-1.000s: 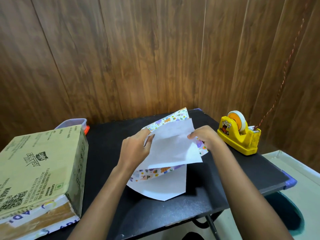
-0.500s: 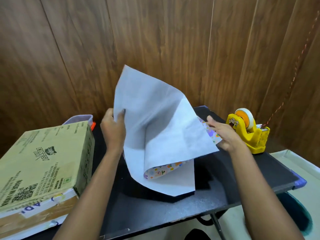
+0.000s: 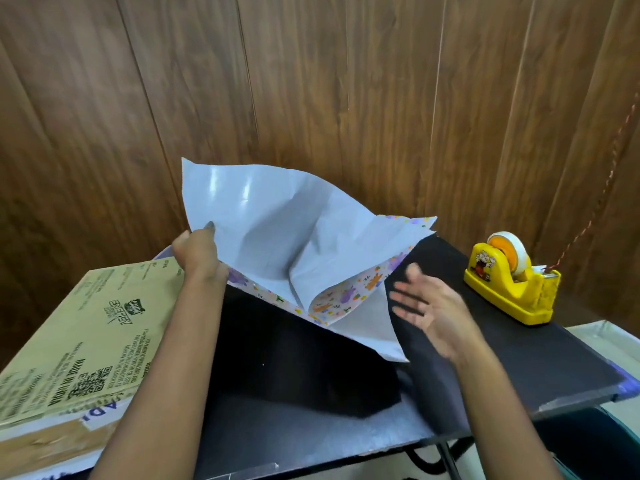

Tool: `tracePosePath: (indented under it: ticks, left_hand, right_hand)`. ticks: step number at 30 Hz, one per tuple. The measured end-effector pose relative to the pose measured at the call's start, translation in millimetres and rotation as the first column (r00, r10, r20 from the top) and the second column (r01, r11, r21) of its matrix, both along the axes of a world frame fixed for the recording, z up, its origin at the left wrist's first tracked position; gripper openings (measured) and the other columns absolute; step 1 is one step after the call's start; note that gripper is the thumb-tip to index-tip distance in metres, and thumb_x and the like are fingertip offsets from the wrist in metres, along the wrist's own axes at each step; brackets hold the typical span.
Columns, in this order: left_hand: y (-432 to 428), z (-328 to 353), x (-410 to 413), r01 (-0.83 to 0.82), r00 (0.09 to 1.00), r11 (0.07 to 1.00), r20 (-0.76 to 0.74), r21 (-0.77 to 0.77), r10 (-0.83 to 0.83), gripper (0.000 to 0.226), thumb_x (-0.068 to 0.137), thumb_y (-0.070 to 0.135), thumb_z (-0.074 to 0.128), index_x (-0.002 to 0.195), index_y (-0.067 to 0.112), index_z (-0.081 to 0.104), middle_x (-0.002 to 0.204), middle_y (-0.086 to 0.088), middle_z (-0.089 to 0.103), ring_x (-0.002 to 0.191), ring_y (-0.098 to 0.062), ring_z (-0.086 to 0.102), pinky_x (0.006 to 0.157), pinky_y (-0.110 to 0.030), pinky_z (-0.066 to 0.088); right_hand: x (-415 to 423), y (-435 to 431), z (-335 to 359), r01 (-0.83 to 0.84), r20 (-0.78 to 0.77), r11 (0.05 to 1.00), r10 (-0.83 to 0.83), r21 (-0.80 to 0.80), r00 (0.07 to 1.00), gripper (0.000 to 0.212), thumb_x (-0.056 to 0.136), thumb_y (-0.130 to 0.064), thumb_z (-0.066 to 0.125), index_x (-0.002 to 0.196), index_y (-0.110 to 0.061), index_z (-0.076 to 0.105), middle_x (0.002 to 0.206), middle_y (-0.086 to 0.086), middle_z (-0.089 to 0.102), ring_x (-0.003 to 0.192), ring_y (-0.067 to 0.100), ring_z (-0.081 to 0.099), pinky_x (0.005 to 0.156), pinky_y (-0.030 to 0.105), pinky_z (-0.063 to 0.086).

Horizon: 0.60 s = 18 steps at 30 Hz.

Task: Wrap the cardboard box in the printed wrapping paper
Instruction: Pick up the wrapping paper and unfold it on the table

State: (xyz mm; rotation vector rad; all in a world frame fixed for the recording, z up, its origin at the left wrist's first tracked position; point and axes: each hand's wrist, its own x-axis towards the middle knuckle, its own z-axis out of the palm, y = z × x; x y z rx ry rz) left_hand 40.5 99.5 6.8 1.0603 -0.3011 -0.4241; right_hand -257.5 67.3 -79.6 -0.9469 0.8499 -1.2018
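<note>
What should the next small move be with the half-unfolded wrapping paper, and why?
Probably the right hand should catch the free right edge of the wrapping paper and spread it flat on the table. Only the left hand grips it, lifted and partly folded; the right hand hovers open beside it, and the cardboard box waits at left.

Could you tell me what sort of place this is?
Likely a home or small-office packing corner: a wood-panelled wall, a small black table, a yellow tape dispenser and a cardboard box.
</note>
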Motion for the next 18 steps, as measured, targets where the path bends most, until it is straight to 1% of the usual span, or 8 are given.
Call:
tracePosePath:
  ticks: [3, 5, 7, 10, 12, 14, 16, 18]
  left_hand:
    - [3.4, 0.1, -1.4, -0.003, 0.999, 1.0, -0.049, -0.029, 0.002, 0.024, 0.086, -0.002, 0.059, 0.067, 0.01, 0.05, 0.069, -0.001, 0.054, 0.057, -0.011, 0.051, 0.055, -0.023, 0.045]
    - [5.9, -3.3, 1.0, 0.001, 0.997, 1.0, -0.074, -0.012, -0.002, 0.023, 0.085, -0.001, 0.06, 0.069, 0.01, 0.049, 0.07, -0.002, 0.054, 0.058, -0.013, 0.052, 0.057, -0.025, 0.047]
    - [8.8, -7.0, 4.6, -0.012, 0.996, 1.0, -0.093, -0.003, 0.011, 0.02, 0.084, 0.0, 0.061, 0.072, 0.01, 0.049, 0.072, -0.001, 0.055, 0.062, -0.016, 0.054, 0.057, -0.025, 0.049]
    - [13.4, -12.1, 8.5, -0.051, 0.993, 0.998, -0.112, -0.021, 0.048, 0.016, 0.083, 0.0, 0.061, 0.074, 0.01, 0.054, 0.074, -0.001, 0.058, 0.069, -0.02, 0.056, 0.07, -0.033, 0.052]
    - [21.6, -15.7, 3.0, -0.105, 0.992, 0.994, -0.067, -0.025, 0.104, 0.006, 0.087, -0.001, 0.058, 0.086, 0.005, 0.058, 0.078, -0.002, 0.058, 0.061, -0.013, 0.052, 0.064, -0.022, 0.05]
    - [27.6, -24.8, -3.2, -0.175, 0.984, 0.982, -0.03, -0.072, 0.173, 0.005, 0.089, -0.002, 0.054, 0.088, 0.002, 0.056, 0.076, -0.001, 0.054, 0.057, -0.006, 0.046, 0.057, -0.015, 0.044]
    - [31.5, -34.7, -4.4, -0.207, 0.977, 0.97, -0.071, -0.126, 0.2, 0.008, 0.087, -0.003, 0.056, 0.087, 0.005, 0.057, 0.074, 0.004, 0.055, 0.06, -0.005, 0.049, 0.064, -0.019, 0.046]
    - [33.3, -40.9, -1.3, -0.225, 0.971, 0.965, -0.109, -0.134, 0.212, 0.015, 0.085, -0.003, 0.058, 0.074, 0.008, 0.057, 0.073, 0.005, 0.058, 0.061, -0.006, 0.052, 0.065, -0.021, 0.047]
  right_hand:
    - [19.8, 2.6, -1.9, -0.231, -0.254, 0.972, 0.216, -0.03, 0.943, 0.032, 0.082, -0.014, 0.069, 0.112, -0.009, 0.058, 0.106, 0.005, 0.066, 0.105, 0.019, 0.06, 0.089, 0.032, 0.044]
    - [34.6, 0.5, 4.1, -0.207, -0.339, 0.977, 0.177, -0.053, 0.924, 0.021, 0.081, -0.013, 0.07, 0.1, -0.009, 0.063, 0.095, 0.002, 0.067, 0.091, 0.017, 0.062, 0.081, 0.029, 0.045]
    - [45.9, -4.1, 11.5, -0.144, -0.404, 0.987, 0.107, -0.064, 0.909, 0.003, 0.085, -0.009, 0.064, 0.087, -0.006, 0.063, 0.084, 0.006, 0.066, 0.074, 0.018, 0.061, 0.064, 0.024, 0.044]
    - [54.8, -16.1, 24.8, -0.041, -0.44, 0.999, 0.034, -0.007, 0.897, 0.018, 0.088, -0.002, 0.048, 0.074, -0.004, 0.058, 0.072, 0.012, 0.063, 0.055, 0.018, 0.056, 0.051, 0.023, 0.04]
    - [57.1, -26.4, 39.8, 0.024, -0.436, 0.999, -0.004, 0.04, 0.9, 0.016, 0.091, -0.006, 0.045, 0.078, -0.003, 0.056, 0.069, 0.012, 0.061, 0.053, 0.019, 0.055, 0.048, 0.022, 0.042]
    - [57.1, -38.0, 54.3, 0.031, -0.475, 0.998, 0.002, 0.061, 0.88, 0.011, 0.092, -0.008, 0.045, 0.092, -0.002, 0.054, 0.077, 0.013, 0.059, 0.058, 0.021, 0.056, 0.05, 0.027, 0.044]
    - [54.4, -43.4, 58.7, -0.038, -0.569, 0.994, 0.09, 0.103, 0.817, 0.013, 0.091, -0.007, 0.047, 0.104, -0.002, 0.049, 0.082, 0.014, 0.051, 0.063, 0.024, 0.053, 0.051, 0.032, 0.046]
    - [50.6, -41.9, 47.0, -0.115, -0.661, 0.973, 0.221, 0.201, 0.717, 0.011, 0.091, -0.004, 0.047, 0.102, -0.001, 0.047, 0.079, 0.015, 0.048, 0.062, 0.025, 0.053, 0.052, 0.033, 0.046]
